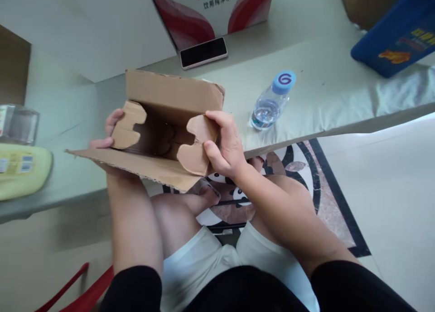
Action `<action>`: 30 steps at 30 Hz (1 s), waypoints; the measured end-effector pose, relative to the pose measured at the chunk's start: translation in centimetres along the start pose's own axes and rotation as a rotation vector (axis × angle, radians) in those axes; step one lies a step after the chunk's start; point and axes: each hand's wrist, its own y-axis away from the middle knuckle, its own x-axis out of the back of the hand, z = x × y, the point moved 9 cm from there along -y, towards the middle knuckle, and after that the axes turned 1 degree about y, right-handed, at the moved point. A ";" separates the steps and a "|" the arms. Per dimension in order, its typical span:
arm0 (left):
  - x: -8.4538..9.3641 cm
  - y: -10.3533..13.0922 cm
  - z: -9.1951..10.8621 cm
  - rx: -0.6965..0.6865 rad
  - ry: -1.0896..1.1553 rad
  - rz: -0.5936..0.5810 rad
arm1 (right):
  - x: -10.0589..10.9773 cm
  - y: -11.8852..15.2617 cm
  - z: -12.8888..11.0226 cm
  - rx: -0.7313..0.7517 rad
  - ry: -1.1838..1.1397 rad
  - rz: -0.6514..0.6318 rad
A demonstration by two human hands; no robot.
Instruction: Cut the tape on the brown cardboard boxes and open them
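A brown cardboard box [170,92] is held up over the table's front edge, its flaps spread and its dark inside facing me. Nothing can be made out inside it. My left hand [110,133] grips the box's left side, with fingers beside the notched left flap and the palm partly hidden behind the box. On the right side, my right hand [226,146] holds the box by the other notched flap, thumb and forefinger at its edge. A water bottle [268,106] with a blue cap stands to the right of the box.
A phone [204,53] lies before a red and white carton [217,13]. At the left are a yellow-green bottle [23,171] and a clear container [22,124]. A blue package [394,40] sits at the upper right of the table [322,90].
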 end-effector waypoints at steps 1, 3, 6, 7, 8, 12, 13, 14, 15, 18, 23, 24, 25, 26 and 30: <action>-0.6 0.2 0.2 -0.038 -0.007 -0.063 | 0.0 -0.2 0.2 -0.009 0.008 -0.012; -1.2 0.5 0.4 -0.089 -0.011 -0.167 | 0.2 -0.5 0.4 -0.017 0.022 -0.027; -0.8 1.0 0.0 -0.082 0.041 -0.163 | 0.8 -0.6 0.3 0.009 0.018 -0.004; -0.8 1.2 -0.1 -0.081 0.054 -0.175 | 1.0 -0.5 0.2 0.017 0.019 0.006; -1.0 1.5 -0.1 -0.088 0.057 -0.189 | 1.2 -0.3 0.1 0.018 0.029 0.016; -1.3 2.8 -0.2 -0.113 0.040 -0.229 | 2.2 0.5 0.3 -0.078 0.140 0.084; -1.2 3.0 -0.3 -0.109 0.043 -0.224 | 2.2 0.7 0.4 -0.103 0.154 0.088; -1.0 3.2 -0.3 -0.104 0.051 -0.214 | 2.2 0.9 0.5 -0.115 0.149 0.081; -0.8 3.4 -0.4 -0.101 0.060 -0.203 | 2.0 1.0 0.6 -0.119 0.125 0.060; -0.1 3.7 -0.5 -0.103 0.074 -0.192 | 1.2 1.1 0.9 -0.126 -0.008 0.006; 0.7 3.4 -0.8 -0.109 0.048 -0.242 | 0.9 0.9 1.0 -0.073 -0.167 0.040; 0.8 3.3 -0.8 -0.114 0.039 -0.248 | 0.9 0.8 1.0 -0.065 -0.186 0.049; 0.9 3.1 -0.8 -0.116 0.033 -0.254 | 0.9 0.7 1.0 -0.065 -0.203 0.055; 1.0 3.0 -0.9 -0.111 0.031 -0.259 | 0.9 0.7 1.1 -0.068 -0.218 0.059; 0.9 3.0 -1.1 -0.099 0.066 -0.287 | 1.0 0.5 0.9 -0.055 -0.240 0.068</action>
